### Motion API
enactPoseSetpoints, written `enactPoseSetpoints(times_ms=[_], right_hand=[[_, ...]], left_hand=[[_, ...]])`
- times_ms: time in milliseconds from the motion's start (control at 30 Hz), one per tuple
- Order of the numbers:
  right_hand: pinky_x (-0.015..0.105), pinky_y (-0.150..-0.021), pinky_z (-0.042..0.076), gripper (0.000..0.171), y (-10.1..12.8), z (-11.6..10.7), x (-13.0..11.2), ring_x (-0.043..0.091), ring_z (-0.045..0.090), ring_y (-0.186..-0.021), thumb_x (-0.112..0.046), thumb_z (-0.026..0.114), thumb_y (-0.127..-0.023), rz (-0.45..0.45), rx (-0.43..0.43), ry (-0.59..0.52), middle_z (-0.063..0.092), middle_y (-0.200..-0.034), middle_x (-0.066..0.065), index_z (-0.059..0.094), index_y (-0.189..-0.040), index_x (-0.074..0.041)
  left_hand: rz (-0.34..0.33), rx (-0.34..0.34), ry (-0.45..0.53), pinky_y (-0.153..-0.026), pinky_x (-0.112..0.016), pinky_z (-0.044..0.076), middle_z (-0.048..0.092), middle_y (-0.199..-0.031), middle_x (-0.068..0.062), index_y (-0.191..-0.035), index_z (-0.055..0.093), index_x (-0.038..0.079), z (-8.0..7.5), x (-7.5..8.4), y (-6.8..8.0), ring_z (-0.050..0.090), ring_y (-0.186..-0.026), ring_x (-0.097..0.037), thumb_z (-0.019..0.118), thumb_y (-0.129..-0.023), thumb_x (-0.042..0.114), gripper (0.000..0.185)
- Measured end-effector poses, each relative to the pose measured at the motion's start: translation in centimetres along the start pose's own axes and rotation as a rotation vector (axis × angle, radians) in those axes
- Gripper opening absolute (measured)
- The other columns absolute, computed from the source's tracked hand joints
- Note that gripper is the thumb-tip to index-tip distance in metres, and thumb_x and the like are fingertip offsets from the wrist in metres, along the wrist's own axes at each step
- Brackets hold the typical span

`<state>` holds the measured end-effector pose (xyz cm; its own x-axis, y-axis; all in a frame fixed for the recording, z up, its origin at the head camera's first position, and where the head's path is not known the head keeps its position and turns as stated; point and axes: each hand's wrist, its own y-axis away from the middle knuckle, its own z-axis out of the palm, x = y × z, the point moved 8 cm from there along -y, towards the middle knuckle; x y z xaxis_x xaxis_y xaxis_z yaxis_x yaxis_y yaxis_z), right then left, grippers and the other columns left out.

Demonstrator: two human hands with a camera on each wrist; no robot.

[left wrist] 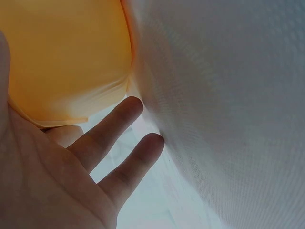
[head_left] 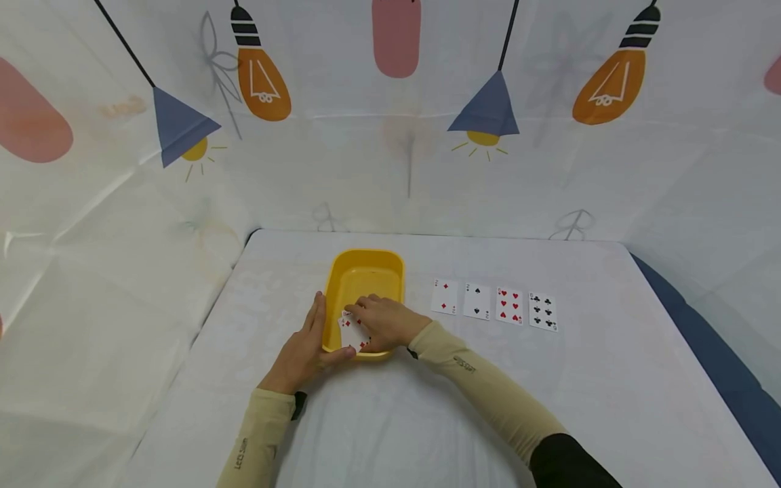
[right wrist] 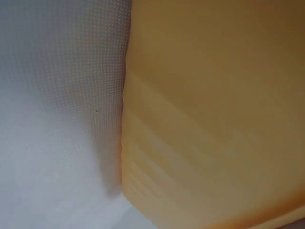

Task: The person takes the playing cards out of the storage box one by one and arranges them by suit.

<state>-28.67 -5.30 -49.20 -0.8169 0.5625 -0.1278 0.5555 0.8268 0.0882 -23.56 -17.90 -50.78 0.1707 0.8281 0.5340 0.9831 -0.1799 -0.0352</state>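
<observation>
In the head view, a yellow tray [head_left: 366, 256] sits on the white-covered table. A few red-diamond playing cards [head_left: 352, 335] lie overlapped at its near left corner. My right hand [head_left: 386, 324] reaches over the tray's near right side and grips the cards, its fingers curled over their right edge. My left hand [head_left: 300, 356] lies along the tray's left wall with straight fingers, the thumb reaching the near rim by the cards' bottom edge. The left wrist view has the left fingers [left wrist: 126, 174] spread beside the tray's outer wall. Only the tray's wall and the cloth appear in the right wrist view.
Right of the tray, several face-up playing cards lie in a row: a diamond card [head_left: 445, 297], a spade card [head_left: 476, 301], a heart card [head_left: 509, 306] and a club card [head_left: 543, 312]. A printed fabric wall [head_left: 366, 163] stands behind the table's far edge.
</observation>
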Motion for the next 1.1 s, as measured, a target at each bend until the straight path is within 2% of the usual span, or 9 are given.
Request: enactPoseSetpoints(times_ms=[267, 633, 933, 1100], right_hand=[[0.034, -0.105, 0.044, 0.083, -0.10, 0.33, 0.06, 0.022, 0.053, -0.122, -0.052, 0.074, -0.087, 0.010, -0.020, 0.001, 0.055, -0.139, 0.007, 0.041, -0.153, -0.013], [0.032, -0.102, 0.046, 0.090, -0.52, 0.67, 0.31, 0.024, 0.051, -0.119, -0.054, 0.079, -0.083, 0.011, -0.023, 0.007, 0.052, -0.138, 0.009, 0.041, -0.153, -0.013], [0.032, -0.097, 0.049, 0.086, -0.16, 0.28, 0.16, 0.024, 0.051, -0.117, -0.052, 0.082, -0.080, -0.004, 0.036, 0.005, 0.050, -0.134, 0.010, 0.047, -0.147, -0.011], [0.031, -0.096, 0.049, 0.083, -0.09, 0.22, 0.25, 0.024, 0.050, -0.117, -0.052, 0.082, -0.079, 0.000, 0.055, -0.003, 0.049, -0.133, 0.009, 0.051, -0.145, -0.013]], left_hand=[[0.008, 0.012, 0.000, -0.095, -0.051, 0.051, 0.009, -0.169, -0.014, -0.163, -0.007, 0.009, -0.16, 0.29, 0.02, 0.065, -0.079, -0.032, 0.071, -0.081, 0.070, 0.129], [-0.007, 0.004, -0.007, -0.095, -0.050, 0.051, 0.007, -0.170, -0.012, -0.163, -0.007, 0.009, -0.15, 0.22, 0.12, 0.064, -0.078, -0.031, 0.071, -0.081, 0.070, 0.129], [0.004, 0.014, -0.007, -0.093, -0.050, 0.051, 0.009, -0.169, -0.014, -0.163, -0.007, 0.009, -0.05, 0.14, 0.06, 0.060, -0.077, -0.028, 0.071, -0.080, 0.071, 0.129], [0.002, 0.019, -0.005, -0.094, -0.050, 0.051, 0.010, -0.169, -0.014, -0.163, -0.006, 0.008, -0.11, 0.17, 0.06, 0.063, -0.083, -0.030, 0.071, -0.080, 0.072, 0.130]])
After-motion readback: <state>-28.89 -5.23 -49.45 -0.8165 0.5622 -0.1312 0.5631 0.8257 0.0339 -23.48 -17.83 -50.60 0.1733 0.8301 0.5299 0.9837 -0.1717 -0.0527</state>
